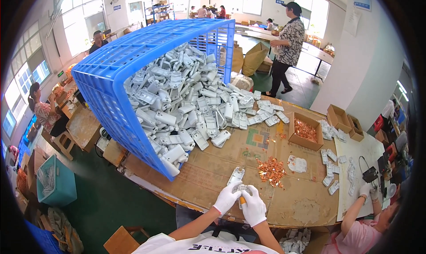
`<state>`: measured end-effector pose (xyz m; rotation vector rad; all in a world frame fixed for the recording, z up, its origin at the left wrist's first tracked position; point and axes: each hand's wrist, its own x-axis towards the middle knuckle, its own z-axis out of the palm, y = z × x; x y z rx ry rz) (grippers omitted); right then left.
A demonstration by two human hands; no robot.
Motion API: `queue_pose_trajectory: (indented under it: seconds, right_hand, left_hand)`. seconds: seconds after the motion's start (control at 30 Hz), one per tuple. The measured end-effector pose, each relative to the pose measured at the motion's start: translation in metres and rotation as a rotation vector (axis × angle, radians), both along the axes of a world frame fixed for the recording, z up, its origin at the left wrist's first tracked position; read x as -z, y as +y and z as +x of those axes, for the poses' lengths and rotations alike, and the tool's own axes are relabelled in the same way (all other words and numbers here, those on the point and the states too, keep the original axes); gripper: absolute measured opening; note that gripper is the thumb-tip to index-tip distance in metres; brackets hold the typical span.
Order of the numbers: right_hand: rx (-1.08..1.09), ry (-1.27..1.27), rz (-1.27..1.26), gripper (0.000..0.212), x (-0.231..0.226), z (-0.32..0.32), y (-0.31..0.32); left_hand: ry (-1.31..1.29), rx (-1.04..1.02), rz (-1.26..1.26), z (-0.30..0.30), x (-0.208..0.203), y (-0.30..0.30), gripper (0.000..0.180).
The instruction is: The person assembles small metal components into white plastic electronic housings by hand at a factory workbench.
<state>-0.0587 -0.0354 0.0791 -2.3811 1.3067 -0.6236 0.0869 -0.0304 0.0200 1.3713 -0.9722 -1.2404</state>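
Note:
My left hand [228,199], in a white glove, is closed around the near end of a small whitish plastic housing [242,188]. My right hand [254,206], gloved too, has its fingers closed on the same housing from the other side. Something short and orange-yellow [242,200] shows by the right fingers; its kind is not clear. Just beyond my left hand another white housing [236,175] lies on the cardboard-covered table [208,169]. A heap of small copper-coloured metal pieces [271,171] sits to the right, beside a flat whitish piece [297,164].
A blue crate [146,36] lies on its side, spilling many white housings [195,103]. An open carton [306,132] holds copper-coloured pieces. More housings [329,169] lie near a co-worker [361,229] at right. A person [290,45] stands beyond the table; a teal bin [55,180] is at left.

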Motion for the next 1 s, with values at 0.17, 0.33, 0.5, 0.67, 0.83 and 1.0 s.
queue_pose_trajectory:
  seconds: [0.17, 0.33, 0.5, 0.67, 0.83, 1.0]
  right_hand:
    - [0.033, -0.053, 0.065, 0.034, -0.011, -0.002, 0.002]
    - [0.077, 0.022, 0.186, 0.050, -0.006, -0.003, -0.010]
    - [0.240, -0.149, 0.161, 0.045, 0.006, -0.014, -0.035]
    - [0.494, -0.192, -0.099, 0.040, 0.011, -0.072, -0.106]
    - [0.671, 0.372, -0.366, 0.059, 0.021, -0.217, -0.221]
    - [0.730, 0.519, -0.613, 0.031, -0.010, -0.177, -0.228]
  left_hand:
    - [-0.033, 0.034, -0.039, -0.004, -0.002, -0.005, 0.047]
    - [-0.148, 0.025, -0.072, -0.023, -0.014, -0.022, 0.052]
    - [-0.005, 0.205, -0.231, -0.036, -0.013, -0.047, 0.063]
    - [-0.729, -0.115, -0.518, -0.008, -0.056, -0.066, 0.061]
    - [-1.588, -0.446, 0.000, 0.088, -0.051, -0.113, 0.060]
    - [-1.820, -0.250, -0.067, 0.143, -0.001, -0.104, 0.036]
